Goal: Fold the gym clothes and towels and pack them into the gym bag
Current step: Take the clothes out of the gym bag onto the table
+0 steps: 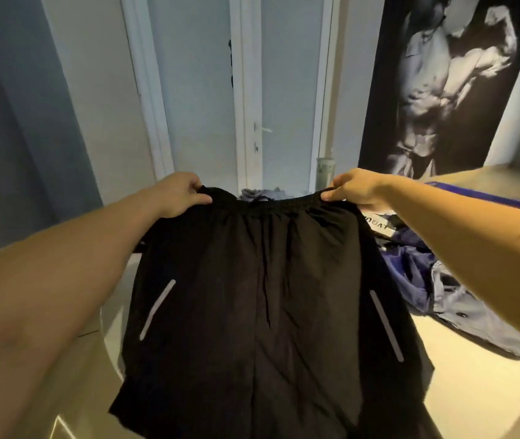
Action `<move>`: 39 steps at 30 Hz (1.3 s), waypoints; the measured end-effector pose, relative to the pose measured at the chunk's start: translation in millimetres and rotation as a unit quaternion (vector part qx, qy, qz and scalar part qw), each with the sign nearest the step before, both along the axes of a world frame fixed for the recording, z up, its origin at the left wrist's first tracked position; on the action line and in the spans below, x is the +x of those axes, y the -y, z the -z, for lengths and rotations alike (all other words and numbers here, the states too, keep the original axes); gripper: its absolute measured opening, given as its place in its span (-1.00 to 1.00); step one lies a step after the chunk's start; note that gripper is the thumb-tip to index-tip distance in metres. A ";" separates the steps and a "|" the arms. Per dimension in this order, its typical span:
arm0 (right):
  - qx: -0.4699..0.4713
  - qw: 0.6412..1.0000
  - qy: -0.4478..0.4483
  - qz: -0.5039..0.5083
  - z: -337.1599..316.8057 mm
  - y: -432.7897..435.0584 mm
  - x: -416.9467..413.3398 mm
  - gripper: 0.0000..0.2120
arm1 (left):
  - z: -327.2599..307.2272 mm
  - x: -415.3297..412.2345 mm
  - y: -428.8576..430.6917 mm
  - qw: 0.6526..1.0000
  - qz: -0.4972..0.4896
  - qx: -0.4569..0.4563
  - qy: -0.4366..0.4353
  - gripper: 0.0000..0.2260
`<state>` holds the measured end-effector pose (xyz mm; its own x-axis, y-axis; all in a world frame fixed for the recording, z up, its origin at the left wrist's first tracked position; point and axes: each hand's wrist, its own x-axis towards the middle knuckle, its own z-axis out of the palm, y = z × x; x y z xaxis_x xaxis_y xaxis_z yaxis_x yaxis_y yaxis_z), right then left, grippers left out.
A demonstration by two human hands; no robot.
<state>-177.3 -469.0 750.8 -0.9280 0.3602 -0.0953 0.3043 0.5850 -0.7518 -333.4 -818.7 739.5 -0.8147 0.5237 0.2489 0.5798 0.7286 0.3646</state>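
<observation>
A pair of black shorts (261, 296) is held up by the waistband, spread flat above a pale round table (473, 391). The left end of the band is pinched by the left hand (178, 193), fingers curled over the elastic and thumb beneath. The right end is gripped the same way by the right hand (358, 188). The legs hang free, and whether the hems touch the tabletop cannot be told.

The step in hand is judged to be the folding of the shorts: they are opened out and squared, but no fold is made yet. For the next move, the two ends of the waistband would need to be brought together so that one leg lies over the other, or the garment laid flat on the table first. The loose drawcord should be kept tucked in.

A crumpled blue-grey garment (461, 299) is spread on the right of the table, close beside the shorts. Above it a dark navy item with white lettering (388, 229) is seen, possibly the gym bag, though too much of it is hidden to be sure. A heap of grey cloth (258, 193) shows just behind the waistband. Room for laying the shorts down is narrowed by these. Beyond stand a white door (252, 90) and a dark poster (442, 83).
</observation>
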 end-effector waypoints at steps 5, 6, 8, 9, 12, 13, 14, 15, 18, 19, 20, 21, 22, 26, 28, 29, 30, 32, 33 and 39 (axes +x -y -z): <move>0.249 0.968 0.008 -0.013 93.2 -11.8 -51.5 -0.71 | 103.4 -44.0 -47.7 0.999 -0.026 -0.036 0.019 -0.76; 0.254 0.967 0.001 -0.019 108.4 -13.1 -61.1 -0.72 | 117.4 -50.0 -55.8 0.998 -0.038 -0.043 0.013 -0.74; 0.255 0.967 -0.007 -0.019 133.5 -14.8 -75.7 -0.75 | 139.0 -58.4 -68.3 0.997 -0.066 -0.047 -0.004 -0.70; 0.250 0.968 -0.012 -0.012 144.3 -16.6 -81.7 -0.76 | 147.8 -62.2 -73.3 0.996 -0.078 -0.046 -0.008 -0.68; 0.230 0.973 -0.020 0.021 167.1 -18.0 -90.2 -0.77 | 168.5 -71.2 -82.8 0.994 -0.101 -0.037 -0.018 -0.66; 0.219 0.975 -0.016 0.029 172.6 -18.3 -90.9 -0.72 | 173.0 -72.5 -84.9 0.993 -0.108 -0.037 -0.032 -0.64; 0.209 0.977 -0.005 0.033 176.3 -18.1 -90.1 -0.65 | 176.3 -72.3 -87.5 0.991 -0.114 -0.042 -0.052 -0.62; 0.201 0.979 0.002 0.034 178.3 -17.7 -88.7 -0.57 | 177.8 -69.6 -90.8 0.989 -0.118 -0.050 -0.074 -0.59; 0.184 0.982 0.021 0.035 176.4 -11.4 -78.1 -0.42 | 175.7 -45.6 -103.9 0.988 -0.097 -0.057 -0.109 -0.62; 0.187 0.981 0.024 0.037 174.9 -7.4 -72.6 -0.41 | 174.0 -33.2 -108.2 0.990 -0.080 -0.054 -0.106 -0.66; 0.191 0.980 0.024 0.039 173.8 -2.5 -65.9 -0.42 | 172.6 -19.6 -112.4 0.993 -0.060 -0.047 -0.095 -0.70; 0.195 0.980 0.024 0.039 172.4 2.9 -57.6 -0.44 | 171.3 -3.7 -115.9 0.996 -0.038 -0.038 -0.077 -0.74; 0.197 0.979 0.022 0.039 171.6 9.0 -47.8 -0.48 | 170.3 14.1 -118.6 0.998 -0.013 -0.031 -0.054 -0.77; 0.207 0.977 0.022 0.047 170.8 26.9 -0.6 -0.51 | 170.8 99.2 -121.4 0.995 0.086 -0.025 0.033 -0.90; 0.215 0.975 0.038 0.045 172.7 31.5 22.9 -0.54 | 176.3 141.1 -120.7 0.989 0.130 -0.046 0.060 -0.88; 0.215 0.974 0.050 0.050 174.6 32.0 33.5 -0.55 | 179.6 159.6 -120.7 0.985 0.149 -0.057 0.069 -0.86; 0.213 0.972 0.071 0.063 176.9 31.4 43.5 -0.54 | 183.6 176.1 -121.1 0.981 0.163 -0.068 0.078 -0.84; 0.206 0.965 0.130 0.093 180.5 28.7 61.1 -0.50 | 190.4 204.2 -122.4 0.975 0.183 -0.092 0.086 -0.78; 0.205 0.961 0.156 0.104 181.6 26.9 68.5 -0.48 | 193.9 215.8 -123.2 0.973 0.187 -0.102 0.087 -0.74; 0.180 0.952 0.229 0.098 184.6 24.2 91.3 -0.41 | 215.6 263.1 -136.9 0.976 0.173 -0.129 0.001 -0.47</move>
<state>-85.9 -493.3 566.2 -0.7302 0.6082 -0.3112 0.6819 0.6772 -0.2764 -70.3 -681.9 524.0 -0.5781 0.8129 0.0711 0.8072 0.5569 0.1957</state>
